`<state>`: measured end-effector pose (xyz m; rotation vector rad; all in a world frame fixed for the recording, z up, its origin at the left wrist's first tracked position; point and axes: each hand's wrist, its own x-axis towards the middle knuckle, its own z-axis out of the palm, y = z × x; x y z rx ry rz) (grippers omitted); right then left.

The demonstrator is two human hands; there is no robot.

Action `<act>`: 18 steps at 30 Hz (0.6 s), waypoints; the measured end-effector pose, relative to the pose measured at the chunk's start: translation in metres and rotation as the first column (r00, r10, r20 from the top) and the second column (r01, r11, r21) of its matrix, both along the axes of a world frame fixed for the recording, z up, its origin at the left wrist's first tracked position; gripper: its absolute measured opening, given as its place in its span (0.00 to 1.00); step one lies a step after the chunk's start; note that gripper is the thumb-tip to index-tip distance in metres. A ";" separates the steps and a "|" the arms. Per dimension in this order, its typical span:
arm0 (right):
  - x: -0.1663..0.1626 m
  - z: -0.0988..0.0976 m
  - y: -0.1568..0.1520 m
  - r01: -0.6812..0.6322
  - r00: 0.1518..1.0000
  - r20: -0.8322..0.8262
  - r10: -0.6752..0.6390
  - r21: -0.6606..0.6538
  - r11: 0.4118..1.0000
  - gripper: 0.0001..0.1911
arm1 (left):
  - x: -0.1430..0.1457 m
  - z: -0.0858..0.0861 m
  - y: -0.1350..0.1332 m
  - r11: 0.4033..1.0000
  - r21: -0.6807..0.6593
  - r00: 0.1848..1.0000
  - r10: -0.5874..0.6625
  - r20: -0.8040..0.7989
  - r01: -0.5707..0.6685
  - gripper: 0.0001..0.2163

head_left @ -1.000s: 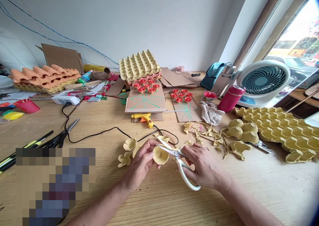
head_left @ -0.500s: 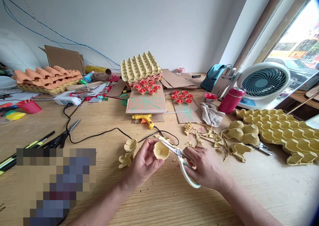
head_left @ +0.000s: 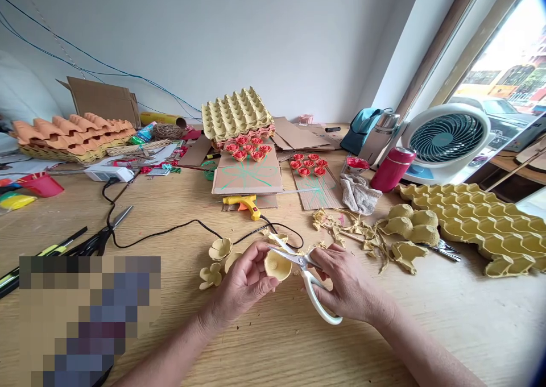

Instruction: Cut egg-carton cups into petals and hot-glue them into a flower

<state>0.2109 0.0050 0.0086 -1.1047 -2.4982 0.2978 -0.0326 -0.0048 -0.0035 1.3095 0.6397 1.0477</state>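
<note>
Left hand grips a pale yellow cup above the desk, while the right hand holds parted white-handled scissors at the cup's rim.

yellow cup: tilted, hollow showing | white-handled scissors: blades parted, at cup's rim

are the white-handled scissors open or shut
Open: the white-handled scissors have their blades spread apart at the rim of the egg-carton cup.
</note>
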 end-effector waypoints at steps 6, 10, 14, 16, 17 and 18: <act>0.002 0.000 -0.003 -0.015 1.000 -0.006 0.015 0.015 1.000 0.12 | -0.005 -0.004 0.000 1.000 -0.004 0.997 0.001 0.073 -0.001 0.15; 0.003 -0.001 -0.004 0.005 1.000 0.005 -0.005 0.011 1.000 0.15 | -0.006 -0.005 0.001 0.999 -0.053 0.994 0.005 0.106 0.001 0.17; 0.002 -0.001 -0.001 0.044 0.999 0.009 -0.044 0.004 0.999 0.16 | -0.004 -0.001 0.002 0.996 -0.085 0.983 0.045 0.177 -0.030 0.18; 0.003 -0.001 -0.001 0.074 0.997 -0.005 -0.074 -0.027 0.997 0.15 | -0.003 0.000 0.002 0.994 -0.102 0.979 0.053 0.198 -0.033 0.17; 0.003 -0.001 0.000 0.091 0.996 -0.015 -0.092 -0.044 0.995 0.15 | -0.003 0.000 0.002 0.993 -0.112 0.977 0.051 0.207 -0.028 0.17; 0.004 0.000 0.000 0.108 0.994 -0.025 -0.110 -0.060 0.992 0.15 | -0.003 0.000 0.002 0.992 -0.125 0.976 0.050 0.212 -0.024 0.17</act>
